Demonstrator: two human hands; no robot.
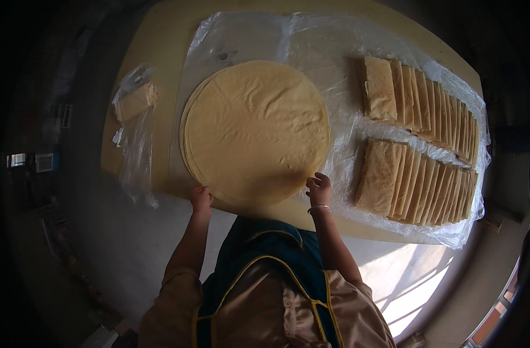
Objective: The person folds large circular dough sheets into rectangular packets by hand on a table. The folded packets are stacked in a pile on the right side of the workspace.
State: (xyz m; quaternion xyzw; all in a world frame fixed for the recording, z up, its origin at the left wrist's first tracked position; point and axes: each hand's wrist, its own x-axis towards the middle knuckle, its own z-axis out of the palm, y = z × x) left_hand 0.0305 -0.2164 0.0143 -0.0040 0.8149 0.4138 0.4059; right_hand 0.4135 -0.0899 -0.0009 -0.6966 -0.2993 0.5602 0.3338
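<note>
Nearest, the left hand (201,198), almost closed, and the right hand (319,190), loosely curled, meet the round pastry sheets (256,127) at their near edge; whether either pinches, I cannot tell. Stacked flat on the table (160,35), these look about as wide as deep.

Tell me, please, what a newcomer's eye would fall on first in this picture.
It would probably fall on the central stack of large round sheets, with the left hand and right hand at its near edge. Next, perhaps, the far row and near row of thin rectangular pieces would stand out, overlapping on clear plastic at the right.
</note>
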